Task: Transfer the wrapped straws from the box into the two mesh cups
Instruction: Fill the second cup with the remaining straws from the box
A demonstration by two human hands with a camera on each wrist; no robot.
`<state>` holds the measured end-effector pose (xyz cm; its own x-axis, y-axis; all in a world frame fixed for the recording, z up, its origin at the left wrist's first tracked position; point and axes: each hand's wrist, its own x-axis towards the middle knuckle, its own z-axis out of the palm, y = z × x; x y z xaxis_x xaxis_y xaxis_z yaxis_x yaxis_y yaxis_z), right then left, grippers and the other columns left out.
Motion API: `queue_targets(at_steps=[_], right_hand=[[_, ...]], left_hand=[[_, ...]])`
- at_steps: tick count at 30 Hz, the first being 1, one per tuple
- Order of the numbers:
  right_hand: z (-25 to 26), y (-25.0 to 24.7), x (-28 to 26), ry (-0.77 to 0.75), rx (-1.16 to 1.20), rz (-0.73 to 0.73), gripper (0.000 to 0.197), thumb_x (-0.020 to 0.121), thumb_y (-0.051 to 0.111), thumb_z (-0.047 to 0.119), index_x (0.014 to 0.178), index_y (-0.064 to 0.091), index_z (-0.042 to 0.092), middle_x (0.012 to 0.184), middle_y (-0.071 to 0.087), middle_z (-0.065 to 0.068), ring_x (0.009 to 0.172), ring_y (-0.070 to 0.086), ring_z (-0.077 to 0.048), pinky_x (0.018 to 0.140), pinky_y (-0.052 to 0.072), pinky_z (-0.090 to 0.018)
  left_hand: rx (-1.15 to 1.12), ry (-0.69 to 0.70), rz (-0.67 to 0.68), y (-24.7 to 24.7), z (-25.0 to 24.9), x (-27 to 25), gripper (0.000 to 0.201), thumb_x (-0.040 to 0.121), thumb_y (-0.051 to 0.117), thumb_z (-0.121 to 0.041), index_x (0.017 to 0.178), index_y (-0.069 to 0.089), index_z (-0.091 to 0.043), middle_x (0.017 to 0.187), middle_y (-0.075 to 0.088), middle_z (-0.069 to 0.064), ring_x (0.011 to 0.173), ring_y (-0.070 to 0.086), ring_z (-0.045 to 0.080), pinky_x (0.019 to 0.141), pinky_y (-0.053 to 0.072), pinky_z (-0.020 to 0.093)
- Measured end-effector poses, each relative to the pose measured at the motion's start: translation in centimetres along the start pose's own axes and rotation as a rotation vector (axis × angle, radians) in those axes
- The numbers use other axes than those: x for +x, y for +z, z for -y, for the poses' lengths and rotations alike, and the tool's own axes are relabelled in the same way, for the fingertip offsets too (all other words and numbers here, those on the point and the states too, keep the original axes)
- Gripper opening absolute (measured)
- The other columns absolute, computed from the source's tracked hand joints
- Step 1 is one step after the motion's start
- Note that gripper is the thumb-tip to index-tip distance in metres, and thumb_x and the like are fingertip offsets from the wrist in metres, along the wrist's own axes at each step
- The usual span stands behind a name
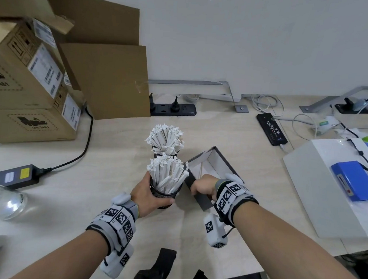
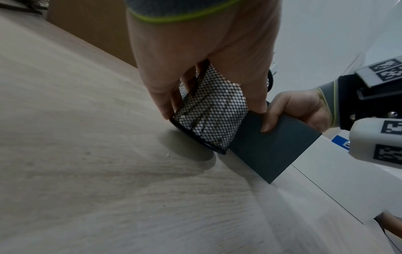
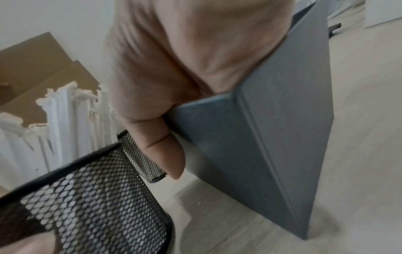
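Observation:
Two black mesh cups stand mid-table, both packed with white wrapped straws. The far cup [image 1: 175, 153] is mostly hidden under its straws [image 1: 165, 138]. My left hand [image 1: 149, 194] grips the near mesh cup [image 1: 165, 197], whose straws [image 1: 168, 176] fan out above it. In the left wrist view my fingers [image 2: 165, 96] wrap the cup [image 2: 213, 116], which tilts on its base edge. To its right, my right hand [image 1: 204, 187] grips the near wall of the grey box [image 1: 215, 160]. The box [image 3: 272, 137] looks tipped, thumb [image 3: 163, 151] outside. Its white inside looks almost bare.
Stacked cardboard boxes [image 1: 32, 78] fill the back left. A power strip [image 1: 172, 109] and a phone [image 1: 272, 129] lie near the wall. A power adapter [image 1: 12, 176] and clear plastic [image 1: 3, 200] sit left. A white box [image 1: 317, 189] with a blue pack [image 1: 355, 182] stands right.

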<state>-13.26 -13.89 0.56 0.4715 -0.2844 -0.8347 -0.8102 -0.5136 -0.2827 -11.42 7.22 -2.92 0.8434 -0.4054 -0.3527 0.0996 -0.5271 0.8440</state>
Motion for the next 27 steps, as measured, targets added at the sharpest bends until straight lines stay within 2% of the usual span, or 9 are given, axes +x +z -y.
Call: queue_targets(at_steps=[6,9,11,13,15,18,20,23,27], right_hand=[[0.1,-0.1,-0.1,0.006,0.059,0.055,0.039,0.083,0.064,0.012,0.119,0.055,0.0,0.112,0.048,-0.013,0.1,0.052,-0.029,0.073,0.043,-0.03],[0.0,0.0,0.2,0.026,0.109,0.076,0.031,0.078,0.066,0.01,0.107,0.056,0.002,0.11,0.053,-0.014,0.101,0.056,-0.031,0.062,0.044,-0.029],[-0.1,0.1,0.5,0.031,0.121,0.079,0.03,0.077,0.066,0.01,0.104,0.055,0.002,0.109,0.053,-0.013,0.096,0.055,-0.029,0.057,0.042,-0.027],[-0.2,0.1,0.7,0.031,0.123,0.087,0.025,0.077,0.066,0.009,0.099,0.056,0.003,0.108,0.052,-0.013,0.095,0.053,-0.028,0.056,0.04,-0.026],[-0.3,0.1,0.7,0.037,0.132,0.089,0.012,0.078,0.066,0.008,0.084,0.057,0.005,0.106,0.052,-0.013,0.093,0.052,-0.028,0.054,0.039,-0.024],[-0.4,0.2,1.0,0.034,0.135,0.094,0.013,0.08,0.066,0.01,0.074,0.054,0.009,0.106,0.052,-0.012,0.094,0.052,-0.027,0.056,0.04,-0.024],[-0.5,0.2,1.3,0.03,0.147,0.09,0.013,0.077,0.07,0.013,0.081,0.059,0.007,0.114,0.057,-0.013,0.101,0.056,-0.028,0.066,0.046,-0.026],[-0.6,0.2,1.3,0.015,0.15,0.046,0.05,0.072,0.077,0.021,0.114,0.059,0.002,0.121,0.059,-0.014,0.107,0.059,-0.03,0.081,0.049,-0.033],[-0.4,0.6,1.1,-0.054,0.16,-0.013,0.062,0.064,0.084,0.028,0.116,0.061,0.003,0.111,0.065,-0.01,0.099,0.062,-0.026,0.085,0.052,-0.032]], left_hand=[[0.0,-0.004,-0.01,-0.3,0.0,0.2,0.087,0.063,0.093,-0.022,0.134,0.044,-0.025,0.103,0.056,-0.027,0.104,0.055,0.008,0.09,0.037,0.018],[0.002,0.002,-0.008,-0.3,0.1,0.4,0.088,0.062,0.094,-0.024,0.135,0.043,-0.026,0.104,0.056,-0.027,0.105,0.056,0.008,0.091,0.038,0.019],[0.003,0.001,-0.005,-0.2,0.1,0.4,0.087,0.062,0.093,-0.023,0.134,0.044,-0.025,0.104,0.056,-0.027,0.105,0.056,0.008,0.091,0.038,0.019],[0.002,0.001,-0.006,-0.2,0.1,0.5,0.087,0.062,0.094,-0.022,0.133,0.044,-0.025,0.104,0.057,-0.025,0.106,0.056,0.009,0.091,0.038,0.019],[0.004,-0.004,-0.007,-0.1,0.2,0.5,0.086,0.062,0.094,-0.022,0.133,0.044,-0.025,0.103,0.057,-0.024,0.105,0.056,0.01,0.09,0.038,0.019],[0.005,-0.013,-0.005,-0.1,0.2,0.6,0.087,0.062,0.094,-0.024,0.133,0.044,-0.024,0.105,0.058,-0.018,0.104,0.055,0.01,0.09,0.038,0.02],[0.008,-0.012,-0.005,-0.1,0.2,0.7,0.089,0.062,0.094,-0.025,0.135,0.043,-0.024,0.109,0.059,-0.014,0.105,0.055,0.01,0.091,0.038,0.02],[0.013,-0.008,-0.006,-0.1,0.2,0.8,0.09,0.061,0.094,-0.027,0.135,0.042,-0.025,0.111,0.059,-0.014,0.107,0.055,0.01,0.092,0.039,0.021],[0.031,-0.001,-0.007,0.1,0.3,0.8,0.09,0.059,0.094,-0.03,0.134,0.044,-0.026,0.111,0.061,-0.014,0.109,0.057,0.012,0.093,0.041,0.023]])
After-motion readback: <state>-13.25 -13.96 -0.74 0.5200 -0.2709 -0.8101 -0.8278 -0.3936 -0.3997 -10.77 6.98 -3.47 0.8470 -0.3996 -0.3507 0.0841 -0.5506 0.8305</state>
